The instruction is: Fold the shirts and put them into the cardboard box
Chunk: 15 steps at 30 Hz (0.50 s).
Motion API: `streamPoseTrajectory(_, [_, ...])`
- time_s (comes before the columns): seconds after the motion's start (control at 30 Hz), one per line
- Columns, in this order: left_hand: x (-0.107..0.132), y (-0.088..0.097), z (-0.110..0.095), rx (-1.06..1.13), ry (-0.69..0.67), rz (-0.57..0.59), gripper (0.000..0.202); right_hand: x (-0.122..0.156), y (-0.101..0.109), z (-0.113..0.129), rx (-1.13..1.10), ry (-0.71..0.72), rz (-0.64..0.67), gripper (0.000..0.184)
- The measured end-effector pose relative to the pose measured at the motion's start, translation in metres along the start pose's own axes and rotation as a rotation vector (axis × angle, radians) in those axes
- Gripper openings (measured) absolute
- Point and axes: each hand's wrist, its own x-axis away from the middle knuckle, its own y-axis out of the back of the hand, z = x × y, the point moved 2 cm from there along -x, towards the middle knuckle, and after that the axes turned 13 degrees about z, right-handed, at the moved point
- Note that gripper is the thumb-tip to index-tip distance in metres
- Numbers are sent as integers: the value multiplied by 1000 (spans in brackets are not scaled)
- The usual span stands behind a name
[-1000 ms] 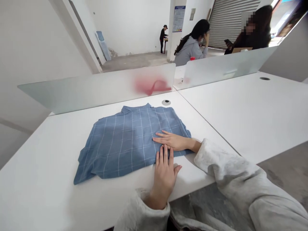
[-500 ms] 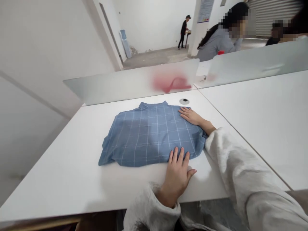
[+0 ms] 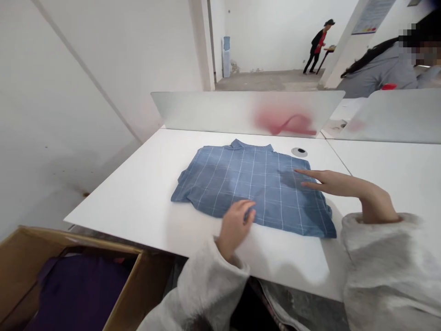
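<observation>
Head | shirt (image 3: 257, 184) | left hand (image 3: 234, 227) cupped at near edge | right hand (image 3: 333, 182) outstretched over right side | both empty

Shirt (image 3: 255, 184) on table (image 3: 138, 184), partition (image 3: 213, 110) behind, box (image 3: 20, 262) at near left.

A plain white wall (image 3: 155, 50) rises on the left, and beyond a doorway edge the far wall (image 3: 272, 34) is scuffed near the grey floor (image 3: 262, 82), where a water dispenser (image 3: 226, 59) stands. A poster (image 3: 374, 16) hangs on a pale pillar (image 3: 349, 53) at right. Frosted dividers (image 3: 203, 110) edge the white table (image 3: 131, 184) under soft light.
</observation>
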Motion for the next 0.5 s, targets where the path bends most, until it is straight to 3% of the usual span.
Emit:
streamPoseTrajectory(0.1, [11,60,49,-100,249,-175,29,15,-3,75,200,207,-226,56])
streamPoseTrajectory(0.17, [28,96,85,-247,515,-280,33,16,-16,134,336,365,-417,50])
streamPoseTrajectory(0.23, [46,121,114,-294,695,-297,39,10,-38,190,414,535,-475,46])
streamPoseTrajectory(0.3, [60,134,136,-203,746,-276,44,-5,-61,234,442,688,-481,46])
streamPoseTrajectory(0.4, [68,140,154,-63,697,-240,46,-41,-89,265,398,753,-485,53])
streamPoseTrajectory(0.5, [62,141,162,-25,630,-219,38,-77,-108,260,332,689,-522,60])
